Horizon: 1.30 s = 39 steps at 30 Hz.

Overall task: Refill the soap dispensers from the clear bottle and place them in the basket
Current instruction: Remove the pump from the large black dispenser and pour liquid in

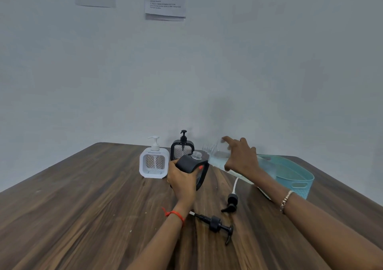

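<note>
1. Two hands are busy: the left hand grips a black dispenser with its pump removed, tilted, its open neck toward the right.
2. The right hand is closed around the clear bottle, which lies almost sideways in the air, its mouth near the neck but a little above and to its right.
3. Two pumps lie loose on the table: one near the left wrist, one beside the right forearm.
4. A white dispenser and another black one, both with pumps on, stand behind. The basket sits at the right, behind the right forearm.
5. Risk: the neck is narrow and both vessels are tilted, so soap can miss the neck and run over the dispenser and the table.
6. Risk: the right forearm is very near the basket and one pump; a fast move can push them.
</note>
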Motion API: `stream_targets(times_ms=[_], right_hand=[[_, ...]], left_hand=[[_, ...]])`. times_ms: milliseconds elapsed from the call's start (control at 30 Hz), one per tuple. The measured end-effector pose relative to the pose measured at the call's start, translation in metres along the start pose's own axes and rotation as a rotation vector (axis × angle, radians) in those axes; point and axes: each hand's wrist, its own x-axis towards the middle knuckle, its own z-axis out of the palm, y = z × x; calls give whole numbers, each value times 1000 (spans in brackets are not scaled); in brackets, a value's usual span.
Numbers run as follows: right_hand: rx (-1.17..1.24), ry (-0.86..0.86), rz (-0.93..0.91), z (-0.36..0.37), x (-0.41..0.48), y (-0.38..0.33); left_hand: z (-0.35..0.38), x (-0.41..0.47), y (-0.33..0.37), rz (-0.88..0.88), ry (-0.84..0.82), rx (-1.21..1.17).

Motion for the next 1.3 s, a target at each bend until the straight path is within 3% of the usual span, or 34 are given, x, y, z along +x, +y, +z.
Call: stream_targets(times_ms=[333, 833, 1100, 1233, 1300], right_hand=[[937, 92, 214, 16, 17, 22], [1228, -72, 262, 76, 23, 30], [961, -311, 158, 54, 21, 20], [231, -429, 248, 46, -4, 10], [143, -561, 209, 45, -22, 2]], left_hand=[[-13, 29, -6, -133, -120, -134], [-38, 54, -26, -186, -202, -258], [-40, 57, -22, -185, -217, -286], [-42, 55, -17, -180, -215, -286], [-43, 52, -12, -173, -218, -289]])
